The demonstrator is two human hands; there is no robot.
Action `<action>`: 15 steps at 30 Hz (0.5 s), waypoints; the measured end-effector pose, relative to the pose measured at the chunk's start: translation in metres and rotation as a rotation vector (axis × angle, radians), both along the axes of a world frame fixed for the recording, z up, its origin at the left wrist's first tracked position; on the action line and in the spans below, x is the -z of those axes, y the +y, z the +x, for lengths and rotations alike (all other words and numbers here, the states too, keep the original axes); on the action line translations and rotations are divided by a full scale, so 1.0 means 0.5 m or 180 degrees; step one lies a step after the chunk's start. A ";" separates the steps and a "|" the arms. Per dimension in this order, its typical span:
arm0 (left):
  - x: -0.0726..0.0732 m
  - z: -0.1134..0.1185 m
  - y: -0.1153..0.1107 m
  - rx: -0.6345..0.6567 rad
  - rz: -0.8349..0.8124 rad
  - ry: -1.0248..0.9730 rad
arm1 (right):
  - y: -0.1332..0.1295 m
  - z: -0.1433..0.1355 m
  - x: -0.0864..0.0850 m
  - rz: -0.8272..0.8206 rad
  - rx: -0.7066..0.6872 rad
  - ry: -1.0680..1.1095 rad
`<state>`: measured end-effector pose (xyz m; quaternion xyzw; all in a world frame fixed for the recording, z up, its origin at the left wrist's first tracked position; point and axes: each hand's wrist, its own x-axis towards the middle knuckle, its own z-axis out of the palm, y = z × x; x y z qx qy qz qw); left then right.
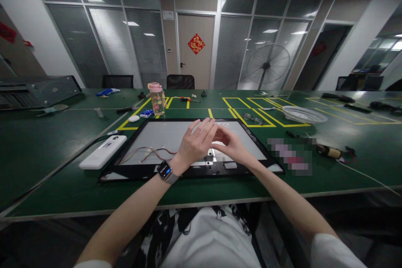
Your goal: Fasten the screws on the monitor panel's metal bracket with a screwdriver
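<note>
A flat display panel (163, 134) with a black frame lies back-up on the green table in front of me. My left hand (196, 140), with a smartwatch (165, 171) at the wrist, is over the panel's middle, its fingers stretched out side by side. My right hand (231, 145) meets it from the right, thumb and fingers apart and curved; its fingertips are partly behind the left hand. No object shows in either hand. Below them are a bright metal plate (216, 155) and small dark fittings. Thin coloured wires (152, 150) lie across the panel's left part.
Left of the panel sits a white power bank (103, 153) with a cable. Behind stand a pink-lidded bottle (157, 99), a blue box (146, 113) and a screwdriver (188, 99). To the right are glasses (253, 118), a white basket (303, 114) and a wired cylindrical part (328, 151).
</note>
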<state>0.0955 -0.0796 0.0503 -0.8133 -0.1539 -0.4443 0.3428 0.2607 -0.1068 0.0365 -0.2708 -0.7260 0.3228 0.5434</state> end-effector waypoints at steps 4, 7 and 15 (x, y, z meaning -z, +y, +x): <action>-0.002 -0.002 0.002 0.0202 -0.0128 -0.0001 | 0.012 0.004 -0.009 -0.0019 0.0141 -0.0019; 0.007 0.002 -0.001 0.0344 0.0171 0.0234 | 0.019 0.010 -0.015 0.0063 0.0211 -0.0147; 0.061 0.026 -0.017 0.0955 0.0967 0.1145 | 0.029 0.012 -0.040 -0.0223 -0.0320 -0.0096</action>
